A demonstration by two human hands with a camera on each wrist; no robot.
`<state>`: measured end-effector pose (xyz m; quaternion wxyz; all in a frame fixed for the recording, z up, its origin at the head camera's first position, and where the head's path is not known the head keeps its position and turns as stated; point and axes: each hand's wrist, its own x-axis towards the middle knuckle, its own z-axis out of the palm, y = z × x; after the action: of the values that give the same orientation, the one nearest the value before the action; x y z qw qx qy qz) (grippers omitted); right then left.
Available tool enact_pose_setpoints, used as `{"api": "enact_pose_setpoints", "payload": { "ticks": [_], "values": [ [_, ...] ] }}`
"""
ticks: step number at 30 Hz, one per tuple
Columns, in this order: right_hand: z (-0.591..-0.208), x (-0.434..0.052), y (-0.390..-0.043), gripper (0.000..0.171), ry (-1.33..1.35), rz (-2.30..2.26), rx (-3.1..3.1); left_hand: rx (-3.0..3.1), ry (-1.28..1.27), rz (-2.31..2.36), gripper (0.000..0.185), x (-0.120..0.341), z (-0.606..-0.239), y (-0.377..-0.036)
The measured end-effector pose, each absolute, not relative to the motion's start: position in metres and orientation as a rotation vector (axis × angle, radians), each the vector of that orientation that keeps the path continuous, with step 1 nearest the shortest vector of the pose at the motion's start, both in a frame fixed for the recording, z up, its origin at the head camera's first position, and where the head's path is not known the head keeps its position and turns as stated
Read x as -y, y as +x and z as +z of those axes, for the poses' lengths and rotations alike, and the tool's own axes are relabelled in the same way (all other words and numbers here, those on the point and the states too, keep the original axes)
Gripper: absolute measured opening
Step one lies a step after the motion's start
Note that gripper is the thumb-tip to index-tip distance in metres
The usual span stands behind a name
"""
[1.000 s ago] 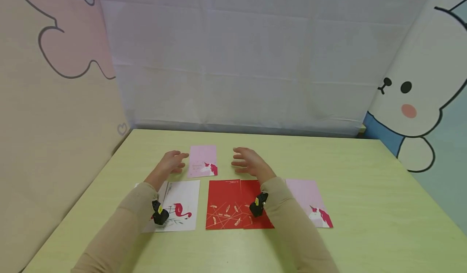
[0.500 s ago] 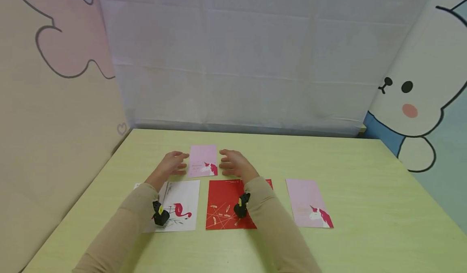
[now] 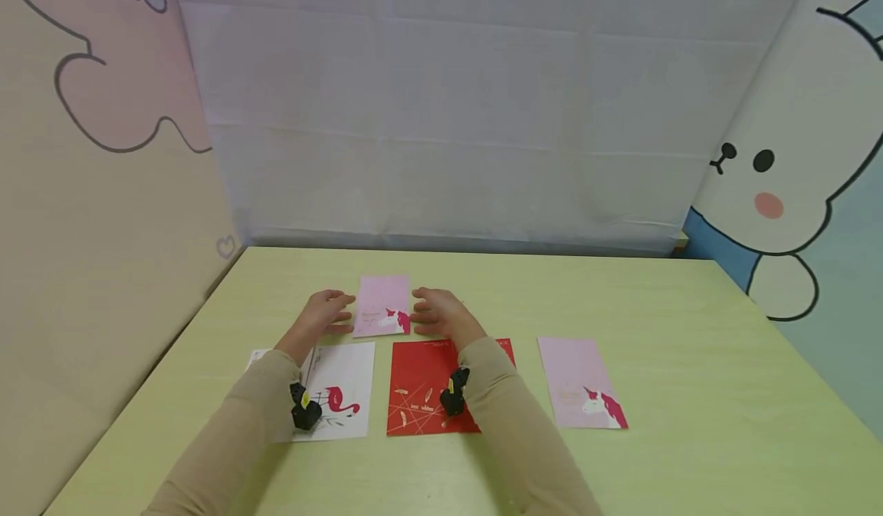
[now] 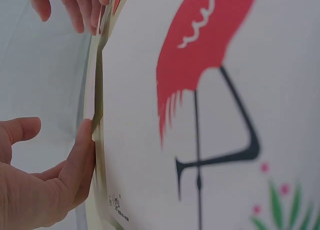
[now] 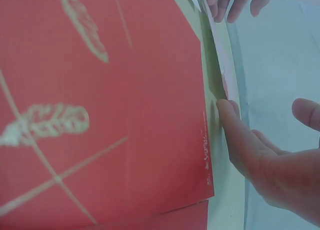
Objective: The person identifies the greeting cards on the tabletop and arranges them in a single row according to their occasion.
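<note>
- Both hands are flanking a small pink card [image 3: 382, 306] lying flat on the green table [image 3: 690, 363], at the far end of the layout.
- The left hand [image 3: 324, 318] is sitting at the card's left edge, fingers loosely extended and touching it; nothing is gripped.
- The right hand [image 3: 441, 318] is sitting at the card's right edge, fingers likewise relaxed and holding nothing.
- Judging by this, the card is being squared between the fingertips; it is not lifted.
- Nearer the person, a white flamingo card [image 3: 341, 401], a red card [image 3: 424, 386] and a second pink card [image 3: 582, 382] are lying in a row, each apart from the next.
- The head view is showing the whole layout and both sleeves.
- The left wrist view is showing what the head view cannot: a fingertip [image 4: 85, 140] meeting the card's edge, with the flamingo print filling the frame.
- The right wrist view is showing a finger [image 5: 235, 130] touching the pink card's edge beside the red card [image 5: 100, 115].
</note>
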<state>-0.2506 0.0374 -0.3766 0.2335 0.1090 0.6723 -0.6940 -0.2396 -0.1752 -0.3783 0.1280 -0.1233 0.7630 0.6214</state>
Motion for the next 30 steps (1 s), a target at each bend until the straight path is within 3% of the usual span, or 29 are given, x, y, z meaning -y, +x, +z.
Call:
{"api": "enact_pose_setpoints", "payload": {
  "ticks": [14,30],
  "values": [
    [-0.379,-0.041,-0.251,0.045,0.255,-1.930,-1.857,-2.363,-0.283,1.741,0.040,0.171,-0.383,-0.243],
    [-0.371,-0.060,-0.243,0.035,0.121,-1.940,-2.059,-2.337,-0.211,1.830,0.040,0.147,-0.383,-0.237]
  ]
}}
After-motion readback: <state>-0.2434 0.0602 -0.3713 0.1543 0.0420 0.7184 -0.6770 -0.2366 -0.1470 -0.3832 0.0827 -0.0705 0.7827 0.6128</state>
